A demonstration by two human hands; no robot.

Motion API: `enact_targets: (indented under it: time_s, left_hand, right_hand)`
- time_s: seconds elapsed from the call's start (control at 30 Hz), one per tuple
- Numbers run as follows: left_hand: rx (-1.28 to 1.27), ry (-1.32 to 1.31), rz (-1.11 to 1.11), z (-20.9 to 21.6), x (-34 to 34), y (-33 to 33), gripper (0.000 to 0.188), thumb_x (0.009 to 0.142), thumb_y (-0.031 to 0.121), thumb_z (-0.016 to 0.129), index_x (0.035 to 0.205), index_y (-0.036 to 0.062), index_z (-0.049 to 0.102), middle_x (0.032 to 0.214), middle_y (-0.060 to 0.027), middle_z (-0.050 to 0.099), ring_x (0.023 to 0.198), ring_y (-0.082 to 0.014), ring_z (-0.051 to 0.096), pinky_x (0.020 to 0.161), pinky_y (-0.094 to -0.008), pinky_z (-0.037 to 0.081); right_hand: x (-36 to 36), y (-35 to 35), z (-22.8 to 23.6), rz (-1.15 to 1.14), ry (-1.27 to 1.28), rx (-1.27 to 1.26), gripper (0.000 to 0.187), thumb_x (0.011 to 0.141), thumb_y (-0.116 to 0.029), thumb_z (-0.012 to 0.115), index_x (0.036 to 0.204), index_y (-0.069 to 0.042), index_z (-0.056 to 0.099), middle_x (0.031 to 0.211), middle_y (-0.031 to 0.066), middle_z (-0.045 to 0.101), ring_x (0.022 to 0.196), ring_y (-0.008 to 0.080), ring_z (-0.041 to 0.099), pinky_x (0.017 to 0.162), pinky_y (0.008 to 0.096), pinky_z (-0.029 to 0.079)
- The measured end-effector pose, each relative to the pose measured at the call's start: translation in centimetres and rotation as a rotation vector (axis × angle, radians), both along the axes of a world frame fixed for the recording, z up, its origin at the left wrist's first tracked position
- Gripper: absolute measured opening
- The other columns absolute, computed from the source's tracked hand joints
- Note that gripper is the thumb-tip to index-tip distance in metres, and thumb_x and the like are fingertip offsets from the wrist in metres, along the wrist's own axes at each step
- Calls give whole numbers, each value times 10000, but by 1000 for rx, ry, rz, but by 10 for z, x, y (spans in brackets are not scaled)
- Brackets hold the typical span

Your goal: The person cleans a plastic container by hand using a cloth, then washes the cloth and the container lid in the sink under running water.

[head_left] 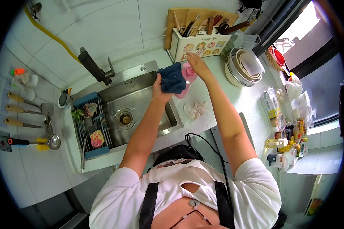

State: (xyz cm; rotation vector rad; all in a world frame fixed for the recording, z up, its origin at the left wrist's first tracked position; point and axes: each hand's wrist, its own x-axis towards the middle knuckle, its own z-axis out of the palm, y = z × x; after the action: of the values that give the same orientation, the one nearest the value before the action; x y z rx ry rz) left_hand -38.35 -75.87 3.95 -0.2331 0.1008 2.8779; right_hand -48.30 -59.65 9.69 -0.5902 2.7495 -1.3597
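Head view: left hand point(158, 91) grips a dark blue cloth point(172, 78); right hand point(198, 66), fingers extended, sits at the pink bottle point(189, 81)'s top.

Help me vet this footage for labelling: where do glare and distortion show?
Head view: glare blows out part of the window at upper right; head view: the dark blue cloth shows none; head view: seams on the tiled wall bow, and the corners go black.
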Motion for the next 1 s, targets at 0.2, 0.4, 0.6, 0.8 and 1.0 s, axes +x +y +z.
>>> enact_targets:
  time_s: [0.2, 0.4, 0.6, 0.8, 1.0]
  left_hand:
    - [36, 64, 18, -14, 1, -7, 456, 883, 425, 375, 1175, 84, 455, 1186, -99, 497, 1091, -280, 469, 952, -471, 328]
    - [22, 40, 57, -7, -1, -6, 456, 888, 408, 374, 1193, 75, 438, 1202, -109, 485, 1107, -288, 458, 965, -466, 320]
    - [17, 25, 28, 2, -7, -2, 466, 887, 403, 382, 1195, 56, 429, 1208, -128, 473, 1120, -296, 444, 971, -473, 309]
    - [23, 45, 3, -2, -1, -1, 474, 881, 397, 402, 1198, 46, 420, 1215, -131, 464, 1117, -293, 446, 970, -467, 311]
    - [33, 5, 1, -10, 6, -6, 457, 868, 408, 426, 1179, 73, 443, 1202, -112, 480, 1109, -286, 454, 963, -468, 318]
  right_hand:
    - [0, -12, -13, 41, 83, -90, 409, 868, -310, 368, 1182, -76, 485, 1189, 144, 492, 1138, 276, 424, 956, 316, 300]
    - [6, -6, -13, 38, 43, -175, 407, 869, -303, 359, 1184, -79, 486, 1210, 139, 480, 1155, 272, 409, 961, 308, 288]
    - [2, 1, -6, -5, -20, -21, 439, 866, -341, 368, 1195, -70, 474, 1218, 135, 475, 1150, 263, 418, 958, 304, 293]
    - [13, 2, 4, -7, -104, -139, 446, 877, -309, 399, 1237, -47, 433, 1216, 114, 476, 1083, 168, 436, 868, 237, 352]
    - [21, -7, 18, -94, -304, -298, 400, 832, -213, 390, 1176, -43, 504, 1172, 104, 512, 1010, 154, 469, 841, 230, 363]
